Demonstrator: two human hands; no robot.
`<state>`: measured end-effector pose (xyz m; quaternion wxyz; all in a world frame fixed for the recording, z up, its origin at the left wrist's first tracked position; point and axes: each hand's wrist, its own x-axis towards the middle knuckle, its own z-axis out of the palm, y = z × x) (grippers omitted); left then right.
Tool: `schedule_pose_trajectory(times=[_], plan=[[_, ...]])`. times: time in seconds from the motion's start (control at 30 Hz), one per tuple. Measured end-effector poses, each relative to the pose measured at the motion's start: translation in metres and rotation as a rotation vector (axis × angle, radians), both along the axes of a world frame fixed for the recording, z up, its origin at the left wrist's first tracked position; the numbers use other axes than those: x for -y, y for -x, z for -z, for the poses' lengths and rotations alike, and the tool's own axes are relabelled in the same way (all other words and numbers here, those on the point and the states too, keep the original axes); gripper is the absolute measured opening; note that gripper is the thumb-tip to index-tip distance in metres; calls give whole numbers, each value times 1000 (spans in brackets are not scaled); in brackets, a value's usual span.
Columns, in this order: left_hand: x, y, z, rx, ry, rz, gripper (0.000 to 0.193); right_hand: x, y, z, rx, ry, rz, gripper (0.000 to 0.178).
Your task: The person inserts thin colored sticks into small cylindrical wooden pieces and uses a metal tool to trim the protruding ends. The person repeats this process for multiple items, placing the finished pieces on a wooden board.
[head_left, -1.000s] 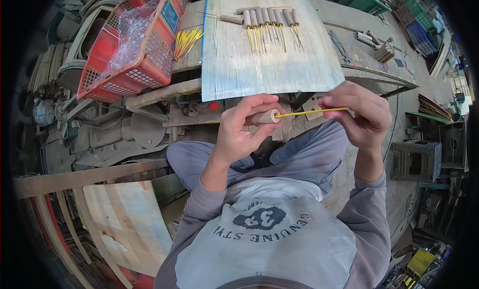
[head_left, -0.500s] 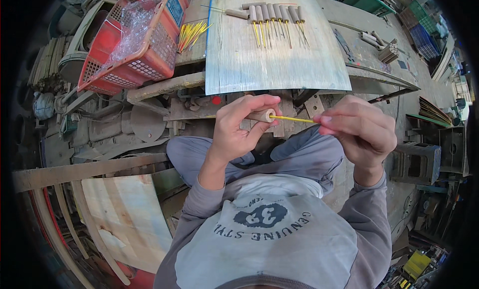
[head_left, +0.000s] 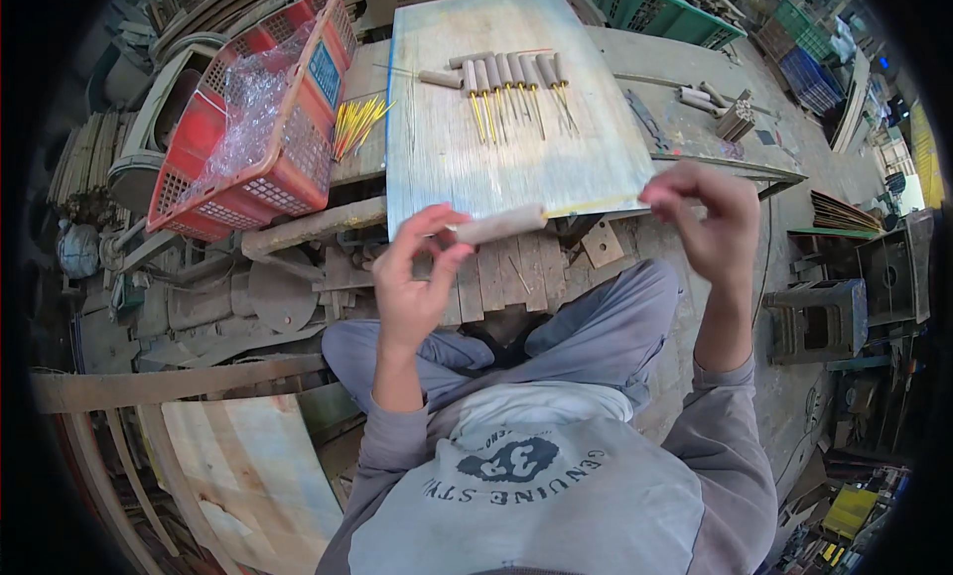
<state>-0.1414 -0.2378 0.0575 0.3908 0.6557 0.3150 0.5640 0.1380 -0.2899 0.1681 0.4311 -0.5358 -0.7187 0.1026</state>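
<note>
My left hand pinches one end of a pale wooden handle, held level above my lap just off the board's near edge. From the handle's right end a thin yellow rod runs toward my right hand. The fingertips of that hand are closed on the rod's far end, slightly blurred. Beyond both hands lies a pale wooden board. On it rest several wooden handles in a row, with yellow and metal rods sticking out toward me. One more handle lies sideways at their left.
Left of the board are a bundle of yellow and red rods and a red plastic basket with clear plastic wrap. Short wooden pieces and a dark tool lie at the right. A green crate stands behind; a stool is at far right.
The handle has turned from pointing partly toward me to lying lengthwise across my view. My left hand has shifted left and down, and my right hand up. The view has tilted slightly.
</note>
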Motion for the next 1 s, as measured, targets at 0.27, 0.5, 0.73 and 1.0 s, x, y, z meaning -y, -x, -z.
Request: schedule_pose_trajectory(times=[0.27, 0.5, 0.73, 1.0], plan=[[1, 25, 20, 132, 33, -179, 40, -134, -71, 105, -761, -130, 474, 16], [21, 48, 34, 147, 119, -193, 34, -166, -62, 142, -855, 256, 447, 9], [32, 63, 49, 166, 189, -192, 26, -165, -64, 141, -130, 390, 505, 12], [36, 61, 59, 151, 173, -185, 25, -164, -63, 125, 28, 471, 377, 12]])
